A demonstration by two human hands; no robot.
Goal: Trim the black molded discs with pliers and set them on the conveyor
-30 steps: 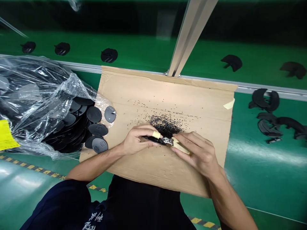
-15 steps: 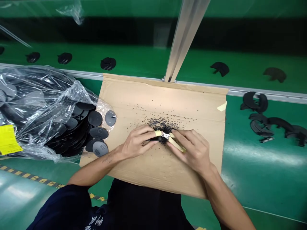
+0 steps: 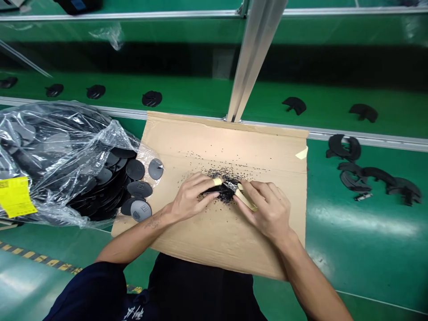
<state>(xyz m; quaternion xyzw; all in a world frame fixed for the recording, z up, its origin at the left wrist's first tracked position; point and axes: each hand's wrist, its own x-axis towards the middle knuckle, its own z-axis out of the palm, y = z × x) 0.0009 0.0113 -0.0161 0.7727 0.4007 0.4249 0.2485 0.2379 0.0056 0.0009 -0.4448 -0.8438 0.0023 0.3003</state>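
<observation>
My left hand [image 3: 193, 196], with yellow tape round a finger, pinches a dark part [image 3: 210, 191] over the cardboard sheet [image 3: 200, 240]. My right hand [image 3: 269, 207] is closed round the pale yellow handles of small metal pliers [image 3: 245, 199]. The jaws of the pliers are at the right end of the dark part; whether they touch it is too small to tell. Beneath and around both tools of contact, many tiny black bits [image 3: 222, 173] lie scattered on the cardboard.
At the left, a clear plastic bag [image 3: 63, 133] with a yellow label [image 3: 16, 196] spills black discs [image 3: 135, 169] onto the cardboard edge. Curved black pieces [image 3: 377, 174] lie on the green table at right. A metal post [image 3: 252, 58] stands behind the cardboard.
The view has shifted, showing more of the shelf at the top. The pliers have turned slightly in my right hand, while both hands stay close together over the black bits.
</observation>
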